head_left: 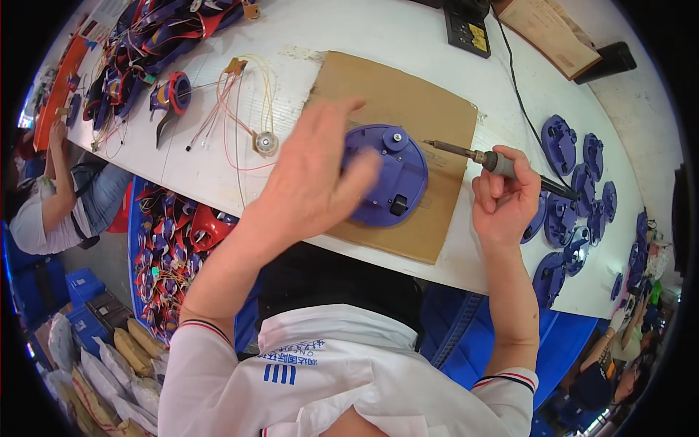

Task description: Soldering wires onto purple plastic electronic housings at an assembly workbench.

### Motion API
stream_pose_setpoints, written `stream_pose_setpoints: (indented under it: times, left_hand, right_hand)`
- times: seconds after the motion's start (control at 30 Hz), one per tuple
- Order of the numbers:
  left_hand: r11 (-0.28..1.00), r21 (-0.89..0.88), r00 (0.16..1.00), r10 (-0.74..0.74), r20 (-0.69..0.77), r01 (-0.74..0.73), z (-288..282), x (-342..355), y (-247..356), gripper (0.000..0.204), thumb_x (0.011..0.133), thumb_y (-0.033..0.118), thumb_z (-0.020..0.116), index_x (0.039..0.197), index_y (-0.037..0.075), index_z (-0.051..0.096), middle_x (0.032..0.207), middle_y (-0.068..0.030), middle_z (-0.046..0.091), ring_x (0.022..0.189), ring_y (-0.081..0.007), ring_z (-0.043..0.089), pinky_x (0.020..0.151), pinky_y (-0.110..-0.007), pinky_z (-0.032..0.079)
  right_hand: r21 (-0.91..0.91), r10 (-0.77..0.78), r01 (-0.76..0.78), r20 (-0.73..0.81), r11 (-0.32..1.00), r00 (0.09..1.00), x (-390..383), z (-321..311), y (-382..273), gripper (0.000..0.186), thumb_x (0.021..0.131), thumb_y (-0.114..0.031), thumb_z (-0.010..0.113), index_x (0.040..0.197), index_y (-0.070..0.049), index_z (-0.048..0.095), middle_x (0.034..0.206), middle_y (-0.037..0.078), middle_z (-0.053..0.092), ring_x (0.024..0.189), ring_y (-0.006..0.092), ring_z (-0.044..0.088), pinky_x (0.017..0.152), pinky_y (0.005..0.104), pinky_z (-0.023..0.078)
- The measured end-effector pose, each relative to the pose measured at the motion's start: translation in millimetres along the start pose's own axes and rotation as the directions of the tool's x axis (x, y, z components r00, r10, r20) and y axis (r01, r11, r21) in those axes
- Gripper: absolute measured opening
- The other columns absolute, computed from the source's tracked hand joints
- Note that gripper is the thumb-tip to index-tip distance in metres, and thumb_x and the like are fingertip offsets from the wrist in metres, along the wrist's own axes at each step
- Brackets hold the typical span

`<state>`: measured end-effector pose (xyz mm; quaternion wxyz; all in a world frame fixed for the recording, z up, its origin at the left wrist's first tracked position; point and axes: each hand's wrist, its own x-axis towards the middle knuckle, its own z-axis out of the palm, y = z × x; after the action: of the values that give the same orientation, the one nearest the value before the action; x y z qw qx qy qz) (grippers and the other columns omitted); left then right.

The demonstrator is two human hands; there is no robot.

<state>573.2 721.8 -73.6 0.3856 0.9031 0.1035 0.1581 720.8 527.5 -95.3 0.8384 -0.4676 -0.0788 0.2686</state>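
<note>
A round purple plastic housing (393,182) lies on a flat sheet of brown cardboard (444,211) in front of me. It has a small wheel-like knob near its far edge and a dark rectangular slot near its near edge. My left hand (313,171) is over the housing's left side, slightly blurred, with thumb and fingers apart and nothing seen in them. Whether it touches the housing I cannot tell. My right hand (507,193) grips a soldering iron (502,164) by its grey handle, the tip pointing left just past the housing's right edge.
Several similar purple housings (559,146) lie to the right. A small speaker with wires (266,143) lies on the left, near piled purple-and-red parts (167,29). A blue bin of parts (178,247) stands below the table edge. The iron's stand (467,29) is far right; a co-worker (54,197) sits left.
</note>
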Motion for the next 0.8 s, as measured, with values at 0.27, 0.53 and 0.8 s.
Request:
stream_pose_setpoints:
  times: [0.27,0.53,0.8]
  left_hand:
    - [0.975,-0.22,1.0,-0.022,-0.018,0.018,17,-19,33,0.028,0.09,0.0,0.043,0.114,-0.001,0.056,0.096,-0.0094,0.052,0.082,-0.0153,0.047,0.067,-0.023,0.038]
    - [0.951,-0.301,0.957,-0.15,-0.248,0.071,19,-18,24,0.016,0.08,-0.001,0.06,0.095,-0.001,0.065,0.073,-0.0025,0.053,0.062,-0.0123,0.042,0.058,-0.024,0.036]
    - [1.0,0.001,0.916,0.023,-0.401,-0.025,32,-13,10,0.01,0.066,-0.004,0.069,0.074,0.002,0.066,0.059,0.002,0.046,0.057,-0.0114,0.037,0.056,-0.024,0.034]
  right_hand:
    - [-0.038,0.006,-0.003,0.088,0.999,0.996,-5,-7,11,0.03,0.09,-0.026,0.041,0.096,-0.003,0.059,0.049,-0.002,0.039,0.034,0.0061,0.022,0.036,0.0203,0.017]
    - [-0.059,0.014,-0.013,0.025,0.998,1.0,-4,-7,13,0.03,0.09,-0.025,0.04,0.095,-0.003,0.059,0.048,-0.002,0.038,0.034,0.0056,0.02,0.036,0.0207,0.017]
    - [-0.071,0.016,-0.012,0.054,0.997,0.998,-4,-7,15,0.03,0.09,-0.025,0.04,0.095,-0.002,0.059,0.047,-0.002,0.038,0.034,0.0055,0.021,0.036,0.0208,0.017]
